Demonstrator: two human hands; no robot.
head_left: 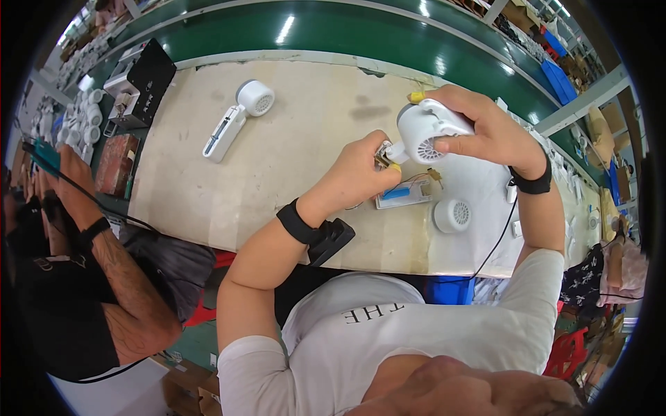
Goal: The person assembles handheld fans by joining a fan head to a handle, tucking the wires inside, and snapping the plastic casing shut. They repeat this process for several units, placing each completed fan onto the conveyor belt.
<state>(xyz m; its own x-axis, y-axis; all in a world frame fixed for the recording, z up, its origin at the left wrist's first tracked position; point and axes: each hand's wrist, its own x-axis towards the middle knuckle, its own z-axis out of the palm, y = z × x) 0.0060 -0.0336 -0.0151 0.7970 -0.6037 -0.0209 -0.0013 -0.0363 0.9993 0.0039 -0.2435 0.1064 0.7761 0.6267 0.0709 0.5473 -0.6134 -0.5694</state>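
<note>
My right hand [501,128] is closed around a white handheld fan head [421,132], its round vented end facing toward me. Below and to the left of it, my left hand [361,168] pinches the small neck with metal parts [382,154] that joins the head. Yellow wraps cover fingertips on both hands. Just under my left fingers lies an opened white handle shell [421,197] with a blue battery [396,194] and thin wires. A round white grille cap [453,215] rests to its right. Farther left on the table lies a folding white fan [239,119] with its handle attached.
A black device [331,243] sits at the table's near edge by my left wrist. At left stand a black-panelled box [142,83] and a reddish block [116,165], with a co-worker's arm [83,201] close by. A black cable [496,243] crosses the right side. A green conveyor [312,31] runs behind.
</note>
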